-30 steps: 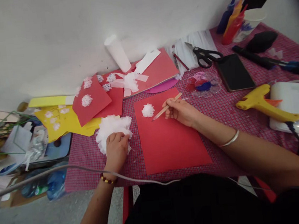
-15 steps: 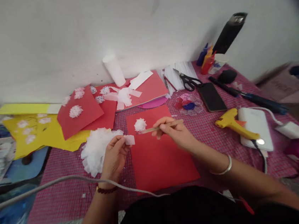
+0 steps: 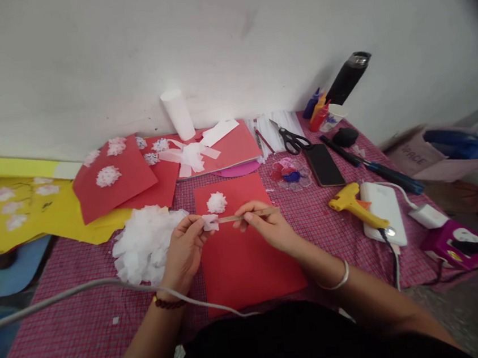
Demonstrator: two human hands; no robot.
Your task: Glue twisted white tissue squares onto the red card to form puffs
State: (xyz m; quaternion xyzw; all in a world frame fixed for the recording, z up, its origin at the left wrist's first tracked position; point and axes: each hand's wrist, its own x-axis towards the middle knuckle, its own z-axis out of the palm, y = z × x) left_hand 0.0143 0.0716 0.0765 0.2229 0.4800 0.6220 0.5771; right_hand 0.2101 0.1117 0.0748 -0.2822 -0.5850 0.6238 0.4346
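My left hand (image 3: 187, 242) pinches a small white tissue paper piece (image 3: 210, 222) between thumb and fingers. In my right hand (image 3: 265, 224) is a thin wooden stick (image 3: 227, 219), whose left end touches the tissue piece. Both hands are over a red paper sheet (image 3: 252, 263) on the table. Just above the stick, a fluffy white paper flower (image 3: 216, 202) sits on that sheet. A large pile of white tissue pieces (image 3: 147, 245) lies left of my left hand.
Black scissors (image 3: 291, 139), a phone (image 3: 325, 165) and a palette with paint (image 3: 290, 172) lie beyond my right hand. A yellow glue gun (image 3: 358, 206) rests by a white power bank (image 3: 383, 215). A grey cable (image 3: 100, 283) crosses in front of my left forearm.
The stick's tip has moved from beside the flower down to the tissue piece in my left hand. The whole view has shifted slightly.
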